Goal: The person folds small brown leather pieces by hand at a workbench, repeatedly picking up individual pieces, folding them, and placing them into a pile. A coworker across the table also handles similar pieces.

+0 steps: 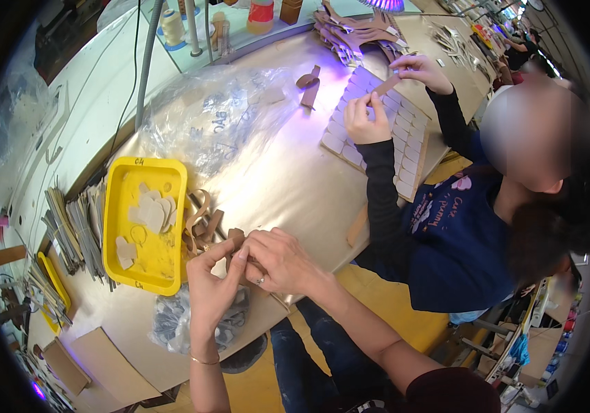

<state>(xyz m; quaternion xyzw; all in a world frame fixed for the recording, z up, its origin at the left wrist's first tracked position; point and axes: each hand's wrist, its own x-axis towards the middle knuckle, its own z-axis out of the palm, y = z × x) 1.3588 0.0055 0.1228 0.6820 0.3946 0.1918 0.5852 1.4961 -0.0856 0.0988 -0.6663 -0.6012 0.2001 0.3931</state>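
Workbench (295,179): yellow tray (145,224) beside hands.

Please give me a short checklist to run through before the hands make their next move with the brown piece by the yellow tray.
1. Both hands on the piece: left hand and right hand meet at a small brown piece - ok.
2. Grip on the piece: fingers cover most of it - cannot tell.
3. Yellow tray near the left hand, tan cutouts inside - ok.
4. Brown strips piled right beside the hands - ok.
5. Co-worker's hands are apart, at the sheet - ok.
6. Plastic bag partly under the left wrist - not ok.
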